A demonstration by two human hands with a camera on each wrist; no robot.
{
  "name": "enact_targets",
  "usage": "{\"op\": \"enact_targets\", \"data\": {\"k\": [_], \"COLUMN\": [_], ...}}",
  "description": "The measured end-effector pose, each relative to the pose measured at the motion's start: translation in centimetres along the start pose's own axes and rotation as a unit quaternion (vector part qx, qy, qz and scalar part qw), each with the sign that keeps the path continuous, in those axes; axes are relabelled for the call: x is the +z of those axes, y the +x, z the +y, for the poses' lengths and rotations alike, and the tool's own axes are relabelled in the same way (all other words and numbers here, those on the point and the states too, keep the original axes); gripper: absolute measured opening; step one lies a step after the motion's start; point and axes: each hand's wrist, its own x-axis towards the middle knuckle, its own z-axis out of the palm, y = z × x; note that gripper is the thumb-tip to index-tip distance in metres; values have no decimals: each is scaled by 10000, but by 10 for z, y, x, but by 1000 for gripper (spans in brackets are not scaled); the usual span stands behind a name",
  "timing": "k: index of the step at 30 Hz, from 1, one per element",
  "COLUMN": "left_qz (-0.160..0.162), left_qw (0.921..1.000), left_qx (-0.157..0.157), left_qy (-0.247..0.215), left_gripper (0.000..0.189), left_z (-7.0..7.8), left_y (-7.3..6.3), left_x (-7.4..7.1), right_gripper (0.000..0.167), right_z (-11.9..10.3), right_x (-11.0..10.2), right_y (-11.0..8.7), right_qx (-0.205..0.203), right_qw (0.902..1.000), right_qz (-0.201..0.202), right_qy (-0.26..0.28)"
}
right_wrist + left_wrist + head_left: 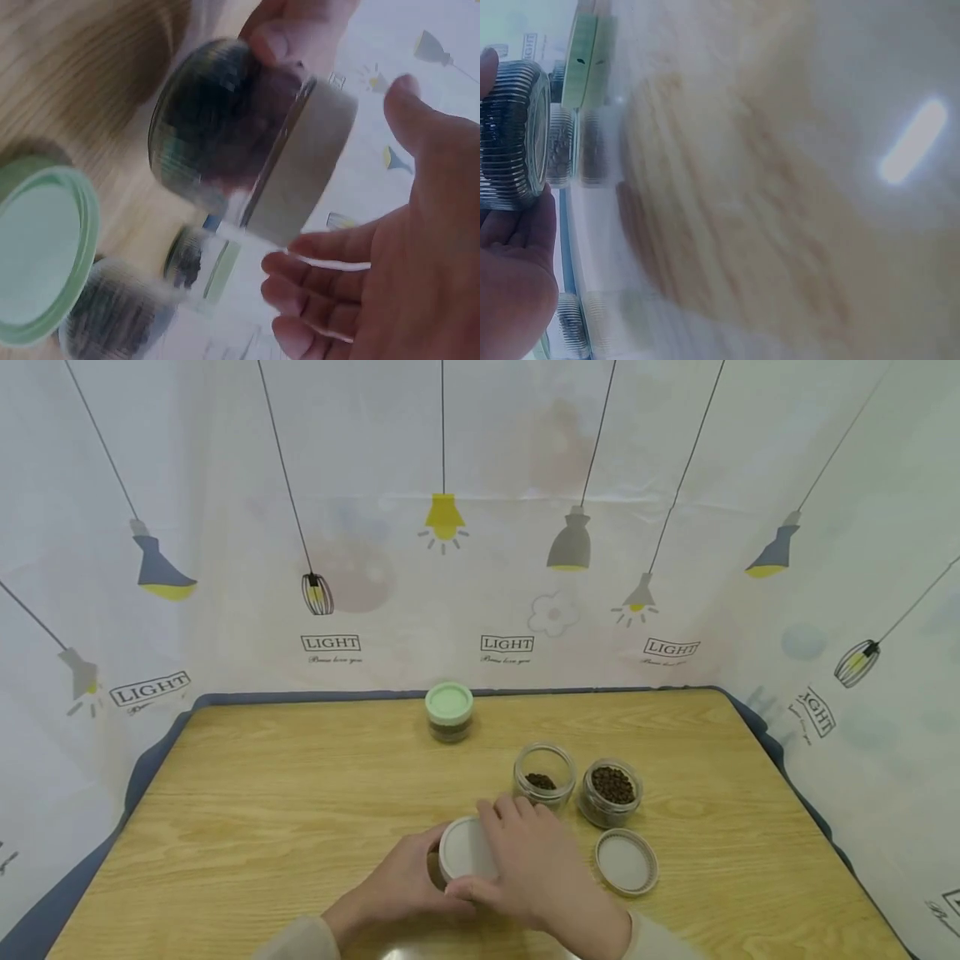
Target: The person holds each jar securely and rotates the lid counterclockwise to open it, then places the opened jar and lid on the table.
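In the head view my left hand (408, 878) grips the side of a clear jar with dark contents and a pale, whitish lid (467, 850). My right hand (534, 864) is over the right side of that lid. The right wrist view shows the jar (206, 124) tilted, its lid (304, 161) by my right fingertips (289, 289); the thumb stands apart from it. Ribbed walls of the jar (514, 135) appear in the left wrist view, with left fingers underneath. Just beyond the right hand stands an uncovered jar (545, 758) with some dark beans.
A second uncovered jar (603, 810), fuller of dark beans, is at the right. In front of it a loose lid (626, 862) lies on the wooden table (285, 777). A jar with a green lid (449, 703) stands near the back edge, before a printed curtain (480, 593).
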Motion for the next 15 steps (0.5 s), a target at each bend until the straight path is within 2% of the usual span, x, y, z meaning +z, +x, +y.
{"op": "enact_targets", "data": {"k": [5,10,15], "left_qz": [144,156,116], "left_qw": [9988,9983,9986], "left_qx": [421,488,462], "left_qy": [209,285,241], "left_gripper": [81,83,83], "left_z": [0,0,2], "left_y": [3,4,3], "left_x": [2,3,4], "right_gripper": [103,99,85], "right_z": [-13,-18,-15], "right_x": [3,7,8], "right_y": [-1,1,2], "right_qx": [342,556,453], "right_qw": [9993,9983,9990], "right_qz": [133,160,40], "right_qy": [-118,-84,32]}}
